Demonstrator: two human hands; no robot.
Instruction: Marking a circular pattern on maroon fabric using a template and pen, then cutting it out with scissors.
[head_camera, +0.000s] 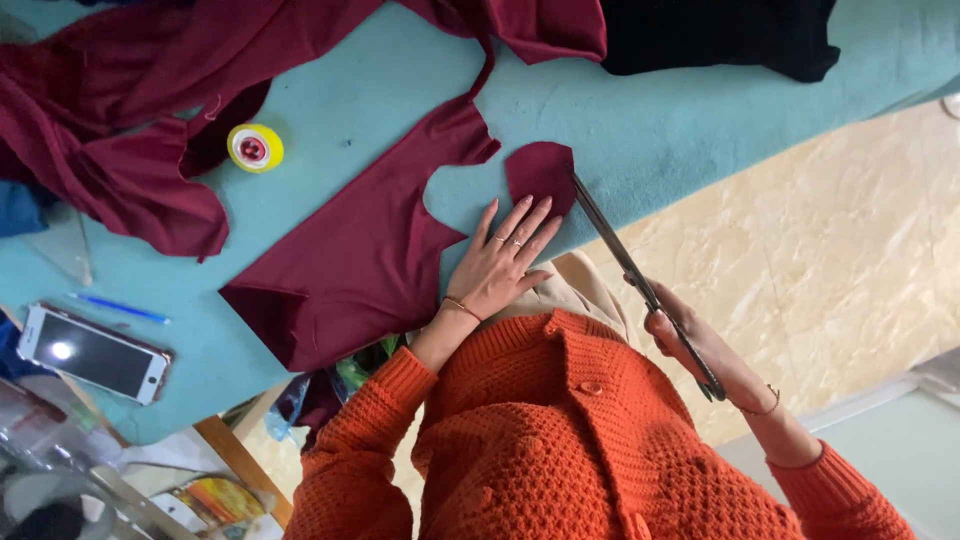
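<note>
Snipping maroon fabric (541, 172) with scissors (640, 280)

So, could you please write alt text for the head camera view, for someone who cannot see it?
A person in an orange knitted cardigan presses the left hand flat on a small maroon fabric piece while the right hand works long scissors at its edge. More maroon cloth, yellow tape and a phone lie on the teal table.

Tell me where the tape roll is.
In the head view, the yellow tape roll lies upper left on the teal table, beside the maroon fabric, left of the left hand.
</note>
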